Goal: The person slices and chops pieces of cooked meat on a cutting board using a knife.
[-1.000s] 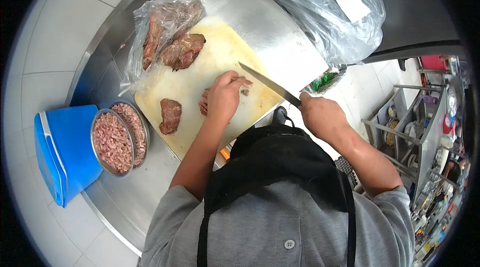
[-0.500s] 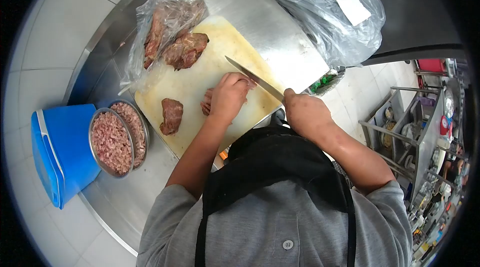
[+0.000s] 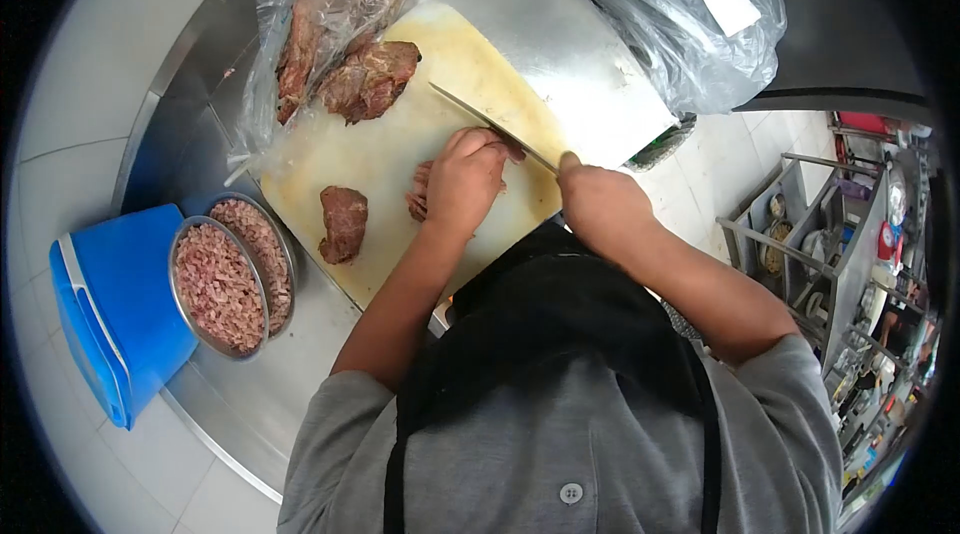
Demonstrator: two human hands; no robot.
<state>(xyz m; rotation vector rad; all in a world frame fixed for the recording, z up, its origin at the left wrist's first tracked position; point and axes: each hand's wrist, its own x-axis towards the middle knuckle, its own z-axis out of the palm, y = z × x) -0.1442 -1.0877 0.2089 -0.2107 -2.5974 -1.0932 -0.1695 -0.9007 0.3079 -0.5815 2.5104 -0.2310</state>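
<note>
In my right hand (image 3: 605,206), fingers wrapped round the handle, is a long kitchen knife (image 3: 470,111). Its blade slants toward the upper left, beside the fingers of my left hand (image 3: 468,182). My left hand presses on sliced meat (image 3: 417,192) with curled fingers, which hide most of it. Under both lies a pale, yellowed cutting board (image 3: 395,259). A smaller brown chunk of meat (image 3: 344,224) sits to the left. Farther back, a bigger meat chunk (image 3: 370,81) lies by the mouth of a clear plastic bag (image 3: 268,64) with more meat inside.
Two metal bowls (image 3: 266,299) of diced meat stand left of the board, by a blue cooler box (image 3: 130,304). Big clear plastic bags (image 3: 690,24) lie on the steel table (image 3: 560,64) at upper right. A metal rack (image 3: 800,234) stands across the floor.
The knife has shifted slightly up and left relative to my left hand, its blade now more edge-on and closer to the fingers. My head view has moved a little.
</note>
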